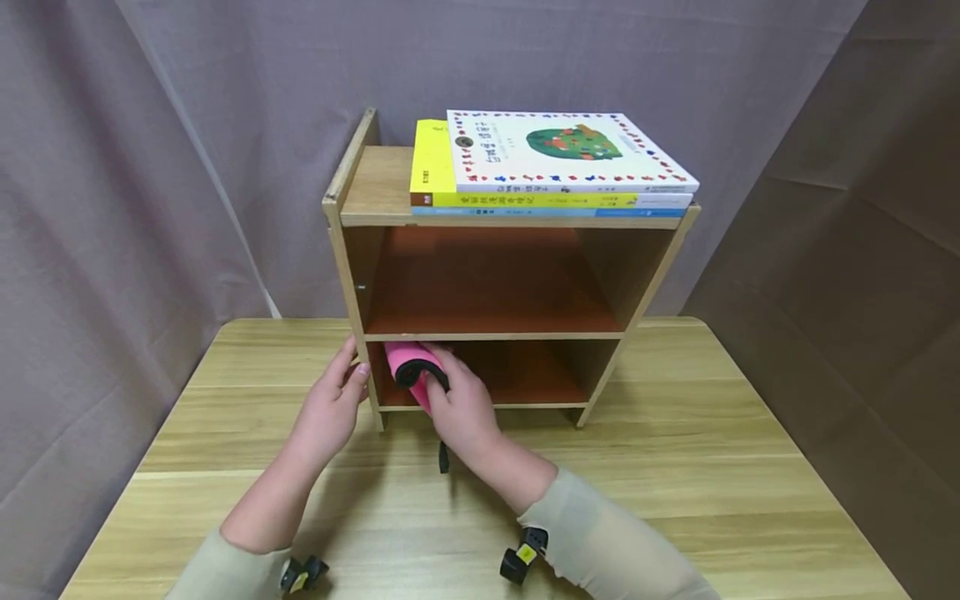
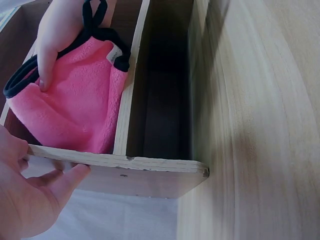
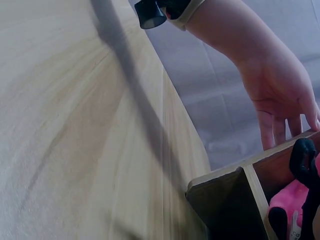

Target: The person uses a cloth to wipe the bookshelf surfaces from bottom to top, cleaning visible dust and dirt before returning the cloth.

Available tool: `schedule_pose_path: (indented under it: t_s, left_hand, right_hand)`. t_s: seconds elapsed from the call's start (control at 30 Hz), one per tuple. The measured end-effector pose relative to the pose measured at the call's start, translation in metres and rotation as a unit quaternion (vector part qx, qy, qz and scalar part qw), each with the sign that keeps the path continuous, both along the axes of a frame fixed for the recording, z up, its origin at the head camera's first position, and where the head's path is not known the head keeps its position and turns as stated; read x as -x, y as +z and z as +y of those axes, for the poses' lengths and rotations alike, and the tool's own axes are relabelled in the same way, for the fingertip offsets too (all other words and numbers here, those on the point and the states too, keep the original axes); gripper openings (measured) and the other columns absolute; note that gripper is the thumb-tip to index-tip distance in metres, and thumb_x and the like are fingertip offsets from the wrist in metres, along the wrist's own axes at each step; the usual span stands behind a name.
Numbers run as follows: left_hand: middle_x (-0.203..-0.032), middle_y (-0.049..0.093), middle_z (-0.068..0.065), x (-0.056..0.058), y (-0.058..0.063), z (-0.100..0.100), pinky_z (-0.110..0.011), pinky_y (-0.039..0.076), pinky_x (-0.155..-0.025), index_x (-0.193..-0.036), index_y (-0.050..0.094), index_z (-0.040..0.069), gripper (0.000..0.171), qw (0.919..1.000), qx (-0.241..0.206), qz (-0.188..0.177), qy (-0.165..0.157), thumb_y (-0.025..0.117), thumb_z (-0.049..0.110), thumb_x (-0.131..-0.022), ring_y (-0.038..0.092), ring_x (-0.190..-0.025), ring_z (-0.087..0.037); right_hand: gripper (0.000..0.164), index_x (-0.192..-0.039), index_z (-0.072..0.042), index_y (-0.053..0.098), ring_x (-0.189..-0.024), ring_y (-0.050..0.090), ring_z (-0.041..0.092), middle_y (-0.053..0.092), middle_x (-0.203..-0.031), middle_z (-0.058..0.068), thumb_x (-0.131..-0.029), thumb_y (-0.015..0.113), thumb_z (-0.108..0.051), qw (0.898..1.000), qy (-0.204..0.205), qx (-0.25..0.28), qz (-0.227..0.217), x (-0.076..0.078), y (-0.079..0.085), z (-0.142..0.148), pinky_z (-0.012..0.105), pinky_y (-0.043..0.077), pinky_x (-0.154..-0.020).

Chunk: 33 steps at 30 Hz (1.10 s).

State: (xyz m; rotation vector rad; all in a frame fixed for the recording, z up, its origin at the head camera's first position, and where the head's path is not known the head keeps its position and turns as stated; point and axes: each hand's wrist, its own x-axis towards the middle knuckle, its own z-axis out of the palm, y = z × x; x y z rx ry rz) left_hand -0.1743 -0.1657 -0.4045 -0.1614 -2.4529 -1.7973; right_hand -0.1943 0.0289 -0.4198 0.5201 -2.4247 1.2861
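A pink plush cloth item (image 1: 405, 354) with black trim, folded over, is in the lower compartment of a small wooden shelf (image 1: 495, 337). My right hand (image 1: 465, 408) grips its front end, thumb on the near side. In the left wrist view, the pink cloth (image 2: 82, 100) shows a black loop and a small white tag, and lies against the compartment's side panel. My left hand (image 1: 330, 408) touches the shelf's left panel, fingers along its outer face and thumb at the front edge. The right hand's fingers inside the shelf are partly hidden.
Several books (image 1: 562, 158) lie stacked on the shelf's top board. The shelf stands on a wooden table (image 1: 675, 467). Grey curtains (image 1: 600, 50) hang behind and at the sides. A black strap end (image 1: 443, 457) dangles below the right hand.
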Motion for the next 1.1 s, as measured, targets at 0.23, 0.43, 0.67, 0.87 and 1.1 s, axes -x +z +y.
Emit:
schedule_pose_path:
  t_s: [0.23, 0.43, 0.67, 0.87, 1.1]
  left_hand:
    - [-0.157, 0.032, -0.015, 0.0, 0.0, -0.001, -0.042, 0.048, -0.102, -0.159, 0.023, 0.024, 0.054, 1.0, 0.006, 0.0, 0.003, 0.041, 0.025, -0.108, 0.045, -0.135, -0.033]
    - [-0.158, 0.032, -0.016, 0.0, 0.001, 0.0, -0.042, 0.048, -0.102, -0.159, 0.024, 0.023, 0.054, 1.0, 0.004, -0.002, 0.004, 0.04, 0.025, -0.108, 0.045, -0.134, -0.034]
    - [-0.158, 0.032, -0.013, -0.001, 0.003, 0.0, -0.043, 0.048, -0.102, -0.159, 0.025, 0.026, 0.053, 1.0, 0.008, -0.001, 0.001, 0.04, 0.023, -0.108, 0.045, -0.135, -0.032]
    - [-0.159, 0.031, -0.007, -0.002, 0.003, 0.0, -0.043, 0.047, -0.103, -0.158, 0.025, 0.031, 0.052, 1.0, 0.007, -0.001, -0.005, 0.04, 0.026, -0.108, 0.045, -0.135, -0.028]
    - [-0.159, 0.031, -0.006, -0.001, 0.002, -0.001, -0.044, 0.046, -0.104, -0.157, 0.029, 0.03, 0.053, 0.9999, 0.011, -0.001, -0.004, 0.043, 0.021, -0.107, 0.035, -0.141, -0.026]
  right_hand:
    - [0.035, -0.135, -0.024, 0.057, -0.098, 0.063, 0.016, 0.066, -0.122, 0.0, -0.101, 0.056, -0.018, 0.999, 0.026, 0.044, -0.019, -0.004, -0.001, -0.007, 0.037, 0.055, -0.083]
    - [0.033, -0.134, -0.025, 0.057, -0.104, 0.063, 0.013, 0.067, -0.121, -0.002, -0.102, 0.055, -0.019, 0.993, 0.065, 0.093, -0.031, -0.009, 0.001, -0.013, 0.034, 0.056, -0.084]
    - [0.039, -0.141, -0.027, 0.053, -0.106, 0.063, 0.013, 0.064, -0.128, -0.002, -0.103, 0.055, -0.02, 0.992, 0.088, 0.092, -0.025, -0.011, 0.003, -0.019, 0.031, 0.057, -0.082]
    - [0.042, -0.144, -0.025, 0.053, -0.107, 0.063, 0.015, 0.062, -0.132, 0.001, -0.102, 0.058, -0.025, 0.992, 0.101, 0.07, -0.028, -0.012, 0.007, -0.024, 0.032, 0.056, -0.087]
    - [0.053, -0.148, -0.018, 0.048, -0.119, 0.059, 0.018, 0.056, -0.14, 0.005, -0.097, 0.065, -0.017, 0.992, 0.12, 0.03, -0.007, -0.011, 0.005, -0.028, 0.033, 0.051, -0.1]
